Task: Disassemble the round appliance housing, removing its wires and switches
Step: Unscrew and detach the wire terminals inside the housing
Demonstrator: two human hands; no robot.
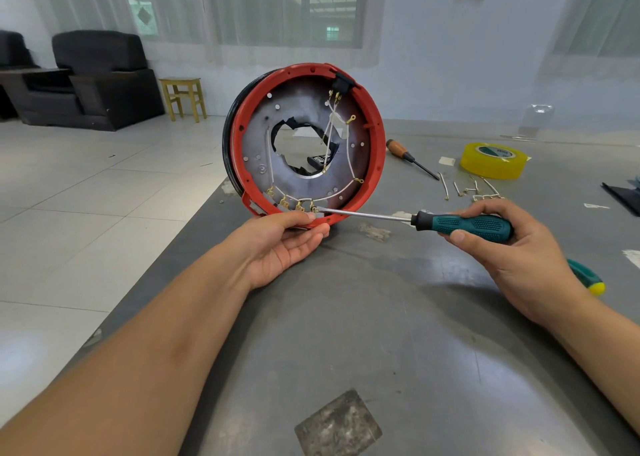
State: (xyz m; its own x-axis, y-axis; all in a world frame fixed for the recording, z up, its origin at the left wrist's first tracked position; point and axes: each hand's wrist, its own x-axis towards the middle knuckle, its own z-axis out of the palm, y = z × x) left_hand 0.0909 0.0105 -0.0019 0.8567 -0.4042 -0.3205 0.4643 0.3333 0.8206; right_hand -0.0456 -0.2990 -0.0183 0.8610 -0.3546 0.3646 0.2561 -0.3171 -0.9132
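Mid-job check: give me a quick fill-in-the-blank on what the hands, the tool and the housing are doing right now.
1. The left hand holds the red housing at its ____ edge.
2. The right hand grips a screwdriver with a ____ handle.
3. The screwdriver's tip meets the brass terminals on the ____ side of the rim.

Missing words: bottom; teal; inner

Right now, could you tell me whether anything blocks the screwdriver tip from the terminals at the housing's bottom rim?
Nothing visible does: the screwdriver in the right hand already reaches the terminals, beside the left hand's thumb.
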